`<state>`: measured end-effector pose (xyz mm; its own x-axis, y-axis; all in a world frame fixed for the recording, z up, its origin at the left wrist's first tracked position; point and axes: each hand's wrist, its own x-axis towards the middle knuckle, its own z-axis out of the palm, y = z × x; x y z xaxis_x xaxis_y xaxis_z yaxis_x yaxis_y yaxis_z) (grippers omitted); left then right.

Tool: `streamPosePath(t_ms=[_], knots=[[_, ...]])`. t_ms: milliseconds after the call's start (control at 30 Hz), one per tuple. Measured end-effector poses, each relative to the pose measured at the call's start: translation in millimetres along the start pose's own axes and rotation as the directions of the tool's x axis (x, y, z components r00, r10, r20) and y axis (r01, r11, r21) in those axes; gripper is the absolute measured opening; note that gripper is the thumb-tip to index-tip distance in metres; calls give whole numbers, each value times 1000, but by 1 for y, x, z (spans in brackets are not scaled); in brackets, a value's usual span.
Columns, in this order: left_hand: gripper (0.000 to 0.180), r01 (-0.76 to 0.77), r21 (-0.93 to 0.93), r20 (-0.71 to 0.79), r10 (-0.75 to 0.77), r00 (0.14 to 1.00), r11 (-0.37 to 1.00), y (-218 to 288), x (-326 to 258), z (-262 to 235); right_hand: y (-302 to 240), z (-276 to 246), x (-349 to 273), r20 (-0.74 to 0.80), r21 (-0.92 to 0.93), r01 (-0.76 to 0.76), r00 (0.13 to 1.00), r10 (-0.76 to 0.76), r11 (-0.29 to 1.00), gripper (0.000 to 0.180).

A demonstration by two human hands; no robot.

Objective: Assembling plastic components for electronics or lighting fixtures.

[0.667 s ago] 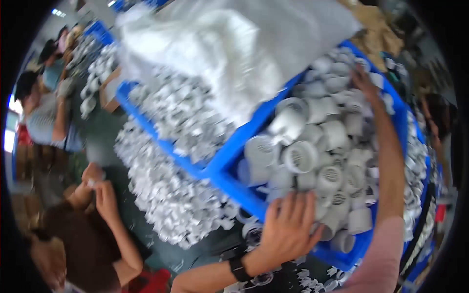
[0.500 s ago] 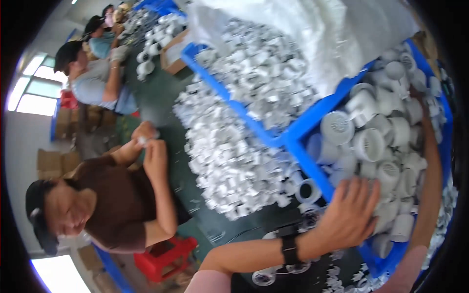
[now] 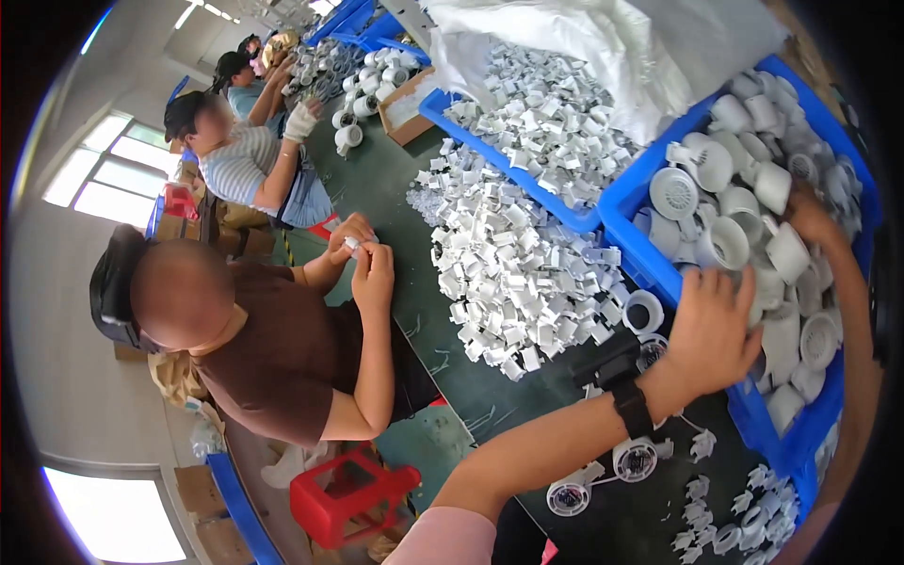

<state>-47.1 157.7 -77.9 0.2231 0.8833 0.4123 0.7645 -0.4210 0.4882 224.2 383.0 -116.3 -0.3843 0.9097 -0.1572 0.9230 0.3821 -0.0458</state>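
My left hand [image 3: 711,331] lies over the left side of a blue plastic crate [image 3: 633,247], its fingers stretched out and apart against white cup-shaped plastic housings [image 3: 723,243]. A black band is round that wrist. Deeper in the same crate, at its right side, my right hand [image 3: 812,215] reaches in among the housings. Its fingers are mostly hidden and blurred, so whether it grips one does not show. Some housings have a slotted round face, like the white grille [image 3: 673,193] near the crate's left rim.
A heap of small white clips [image 3: 518,273] covers the table beside another blue crate [image 3: 513,169] of such clips, partly under a white plastic sack [image 3: 650,56]. Round parts with wires [image 3: 636,460] lie below my left forearm. A person [image 3: 282,348] works opposite, near a red stool [image 3: 344,494].
The whole view has shifted, so the tables and people appear farther right. My left hand stays at the crate's left side; my right hand shows more clearly inside the crate.
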Motion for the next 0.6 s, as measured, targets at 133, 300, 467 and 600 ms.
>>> streamPosePath(t_ms=[133, 300, 467, 600], knots=[[60, -29, 39, 14, 29, 999, 999, -1, -4, -9, -87, -71, -58, 27, 132, -34, 999, 31, 991, 35], [37, -109, 159, -67, 121, 990, 981, 5, -9, 16, -96, -71, -175, -292, -36, 102, 950, -108, 994, 21], [22, -571, 559, 12, 684, 730, 600, -55, 2, 35, -200, -71, -332, -205, 124, 291, 943, -262, 949, 27], [53, -773, 437, 323, 722, 612, 459, -140, 59, 35, -291, -31, -463, 95, -33, 342, 936, -338, 939, 19]])
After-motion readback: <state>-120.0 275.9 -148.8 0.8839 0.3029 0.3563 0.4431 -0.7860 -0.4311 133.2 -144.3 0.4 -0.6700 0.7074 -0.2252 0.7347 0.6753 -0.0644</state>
